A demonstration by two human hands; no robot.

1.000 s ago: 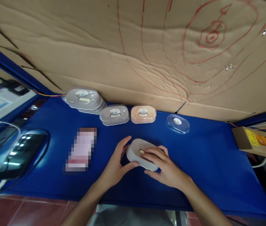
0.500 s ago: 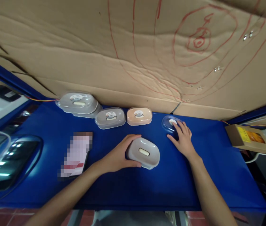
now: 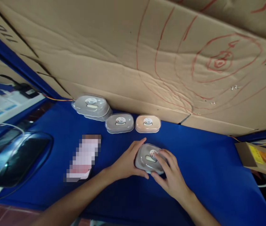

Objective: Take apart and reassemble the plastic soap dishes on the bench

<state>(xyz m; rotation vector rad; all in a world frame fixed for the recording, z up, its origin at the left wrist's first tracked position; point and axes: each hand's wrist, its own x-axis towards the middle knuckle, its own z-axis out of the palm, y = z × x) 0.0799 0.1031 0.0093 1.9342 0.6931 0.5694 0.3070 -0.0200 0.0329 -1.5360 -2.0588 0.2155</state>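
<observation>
In the head view, my left hand (image 3: 131, 161) is wrapped round the left end of a grey oval soap dish (image 3: 139, 168) with a pale bar in its middle. A clear lid (image 3: 144, 150) with a round white sticker lies over the dish. Gripping this lid at its right end is my right hand (image 3: 169, 172), fingers on top and thumb at the near side. Whether the lid sits fully down is hidden by the fingers. Behind stand a lidded grey soap box (image 3: 119, 125), a lidded peach soap box (image 3: 148, 127) and a grey stack of soap boxes (image 3: 92, 110).
A phone (image 3: 85, 157) with a blurred screen lies left of my hands on the blue table (image 3: 208, 166). Farther left is a dark device (image 3: 24, 160) with cables. A cardboard wall (image 3: 100, 56) closes the back; an open carton (image 3: 260, 158) stands at the right.
My right hand has brought the clear lid from the right over the grey soap dish in my left hand. The view has shifted, moving the scene rightward and tilting it.
</observation>
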